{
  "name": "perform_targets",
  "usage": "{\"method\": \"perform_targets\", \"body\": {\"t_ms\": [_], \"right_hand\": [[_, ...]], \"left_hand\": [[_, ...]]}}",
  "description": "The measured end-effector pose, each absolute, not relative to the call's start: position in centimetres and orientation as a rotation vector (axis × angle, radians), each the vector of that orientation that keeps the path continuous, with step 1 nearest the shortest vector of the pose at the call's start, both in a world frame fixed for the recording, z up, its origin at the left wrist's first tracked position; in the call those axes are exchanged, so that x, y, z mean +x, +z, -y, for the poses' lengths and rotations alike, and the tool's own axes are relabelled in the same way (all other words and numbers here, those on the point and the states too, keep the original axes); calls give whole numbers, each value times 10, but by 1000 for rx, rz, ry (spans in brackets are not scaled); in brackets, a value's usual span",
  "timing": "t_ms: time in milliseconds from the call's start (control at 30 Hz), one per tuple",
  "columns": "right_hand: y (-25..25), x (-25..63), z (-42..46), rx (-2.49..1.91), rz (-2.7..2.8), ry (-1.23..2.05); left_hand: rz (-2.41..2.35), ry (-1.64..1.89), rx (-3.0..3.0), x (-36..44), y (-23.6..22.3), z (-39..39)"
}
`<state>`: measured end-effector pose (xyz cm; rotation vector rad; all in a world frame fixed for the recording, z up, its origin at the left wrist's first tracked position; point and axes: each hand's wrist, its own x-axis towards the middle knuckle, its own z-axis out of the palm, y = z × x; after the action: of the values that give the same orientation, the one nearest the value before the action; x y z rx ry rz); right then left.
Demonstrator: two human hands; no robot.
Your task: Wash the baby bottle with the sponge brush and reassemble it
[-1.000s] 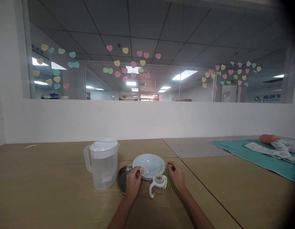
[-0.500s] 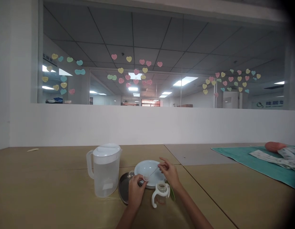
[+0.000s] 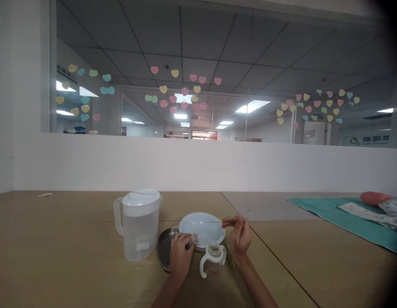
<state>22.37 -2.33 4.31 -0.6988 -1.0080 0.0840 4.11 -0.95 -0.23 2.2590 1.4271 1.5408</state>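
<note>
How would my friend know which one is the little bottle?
On the brown table, find the tall, lidded pitcher, then look right to the pale blue basin. The little bottle stands just in front of the basin, toward its right side. Unlike the one-handled pitcher, it has two white handles and an open top.

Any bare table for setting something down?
Tan tabletop left of the translucent plastic pitcher; also between the right hand and teal cloth. Crowded: around the pale-blue round bowl, with dark metal tray, white-handled clear bottle and left hand.
</note>
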Motion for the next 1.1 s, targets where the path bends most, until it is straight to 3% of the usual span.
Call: {"method": "perform_targets", "body": {"t_ms": [233,567,867,1100], "right_hand": [[29,190,45,-284,1504,-380],[33,190,50,-379,1465,-277],[35,191,46,-496,1643,-390],[46,183,49,-560,1827,-488]], "left_hand": [[-1443,1548,2272,43,-4,10],[-1429,1572,2264,43,-3,10],[-1385,1527,2365,45,5,19],[-1255,1722,2269,49,12,29]]}}
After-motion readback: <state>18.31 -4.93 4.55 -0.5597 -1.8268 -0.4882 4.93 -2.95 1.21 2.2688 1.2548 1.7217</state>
